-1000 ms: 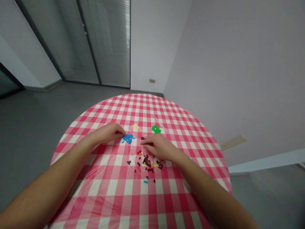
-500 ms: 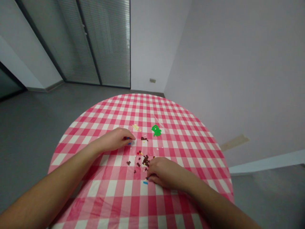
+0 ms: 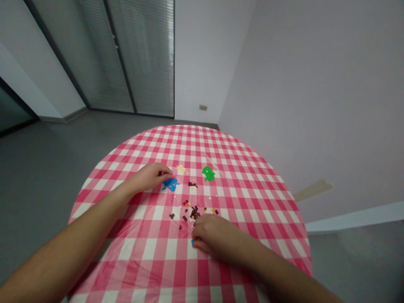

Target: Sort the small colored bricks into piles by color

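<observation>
My left hand [image 3: 153, 174] is just above and left of a heap of blue toy-brick pieces [image 3: 171, 184]. Its thumb and index finger are bent close together; whether anything sits between them is hidden. My right hand [image 3: 211, 233] rests low over the tabletop, beside a loose pile of dark brown pieces [image 3: 195, 212]. Its fingers are closed on a small blue toy-brick piece [image 3: 192, 241], which shows at the fingertips. Scattered about the brown pile are a red piece [image 3: 184, 203] and some yellow ones [image 3: 212, 211].
A green heap [image 3: 208, 173] and a cream heap [image 3: 181, 169] lie farther back, with a small brown group [image 3: 192, 184] between them and the main pile. Everything is on a round table with a pink checked cloth [image 3: 252, 185]. A wall [image 3: 315, 105] stands close on the right.
My left hand has moved up and left, uncovering the blue heap. My right hand has shifted slightly down and left over the blue piece, revealing yellow and brown bits behind it.
</observation>
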{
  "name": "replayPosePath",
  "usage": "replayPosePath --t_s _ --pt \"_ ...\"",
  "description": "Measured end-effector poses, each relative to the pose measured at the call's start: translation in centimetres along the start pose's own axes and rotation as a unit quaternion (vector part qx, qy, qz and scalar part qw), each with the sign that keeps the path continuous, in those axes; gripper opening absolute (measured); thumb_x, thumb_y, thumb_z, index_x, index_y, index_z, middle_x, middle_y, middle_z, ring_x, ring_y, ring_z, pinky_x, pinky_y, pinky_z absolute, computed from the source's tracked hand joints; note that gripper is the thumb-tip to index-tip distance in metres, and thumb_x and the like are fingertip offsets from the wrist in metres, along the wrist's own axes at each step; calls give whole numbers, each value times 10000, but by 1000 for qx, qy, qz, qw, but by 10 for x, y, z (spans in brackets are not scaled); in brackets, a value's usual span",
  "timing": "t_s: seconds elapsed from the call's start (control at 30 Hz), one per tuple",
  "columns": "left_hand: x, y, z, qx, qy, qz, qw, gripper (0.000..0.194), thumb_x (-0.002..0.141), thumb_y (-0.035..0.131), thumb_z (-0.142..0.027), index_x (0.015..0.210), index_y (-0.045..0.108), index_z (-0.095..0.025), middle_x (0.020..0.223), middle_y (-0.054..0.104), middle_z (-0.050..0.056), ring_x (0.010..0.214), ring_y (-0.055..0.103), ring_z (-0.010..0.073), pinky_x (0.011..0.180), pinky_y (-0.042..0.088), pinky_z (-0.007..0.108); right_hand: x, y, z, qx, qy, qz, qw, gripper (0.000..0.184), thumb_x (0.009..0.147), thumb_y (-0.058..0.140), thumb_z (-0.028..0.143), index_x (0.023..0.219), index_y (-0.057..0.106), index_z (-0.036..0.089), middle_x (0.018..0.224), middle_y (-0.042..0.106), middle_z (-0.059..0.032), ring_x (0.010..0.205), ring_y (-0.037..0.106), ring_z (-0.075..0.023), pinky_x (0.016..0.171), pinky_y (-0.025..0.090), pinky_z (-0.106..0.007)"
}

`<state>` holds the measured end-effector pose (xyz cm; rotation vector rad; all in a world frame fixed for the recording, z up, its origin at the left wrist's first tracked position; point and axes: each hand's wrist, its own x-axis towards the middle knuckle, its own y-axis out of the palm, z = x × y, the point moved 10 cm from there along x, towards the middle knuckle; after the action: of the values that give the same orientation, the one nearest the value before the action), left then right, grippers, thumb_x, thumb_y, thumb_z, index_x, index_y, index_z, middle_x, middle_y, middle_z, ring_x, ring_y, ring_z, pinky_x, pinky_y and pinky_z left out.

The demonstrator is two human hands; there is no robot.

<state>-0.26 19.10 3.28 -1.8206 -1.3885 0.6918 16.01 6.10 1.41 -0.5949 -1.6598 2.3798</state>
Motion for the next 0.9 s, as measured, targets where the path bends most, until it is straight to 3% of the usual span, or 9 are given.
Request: replayPosePath --t_s 0.2,0.33,0.57,0.7,0.8,0.9 --pt "0 -6 8 -1 -22 -23 1000 297 862 546 -357 978 748 -172 942 754 80 830 681 223 721 498 296 0 3 12 -102 -6 -4 995 194 929 496 97 908 688 116 852 682 -94 765 585 -201 658 450 -308" --pt "1 -7 10 -16 -26 -32 999 321 856 539 -385 978 744 -170 933 754 79 822 679 228 725 499 309 10 -9 18 -105 -30 -40 993 200 959 467 113 961 667 117 929 681 -105 836 583 -205 740 461 -318" --pt "3 -9 18 -26 -40 -55 997 320 838 521 -375 943 743 -169 938 757 80 835 683 243 736 506 320 80 -74 -45 13 82 -141 987 187 984 505 208 883 645 136 904 663 -93 793 576 -177 698 414 -285" --pt "4 -8 18 -29 -20 -46 998 311 837 514 -359 947 733 -167 929 754 75 830 683 229 737 505 304 116 -74 -49 -21 48 -137 989 184 951 517 175 866 680 159 926 681 -87 840 587 -195 711 412 -293" --pt "2 -10 15 -27 -16 -37 999 310 838 528 -376 931 731 -160 846 742 67 761 670 210 680 489 283 122 -68 -45 -46 24 -114 992 216 947 512 171 865 712 179 954 692 -85 863 596 -207 686 404 -296" --pt "-3 -2 2 -23 -2 23 999 270 817 568 -367 905 739 -179 806 728 47 724 645 187 642 462 256 102 -82 -55 4 27 -145 989 200 945 542 210 918 740 195 937 710 -74 847 605 -193 689 403 -284"
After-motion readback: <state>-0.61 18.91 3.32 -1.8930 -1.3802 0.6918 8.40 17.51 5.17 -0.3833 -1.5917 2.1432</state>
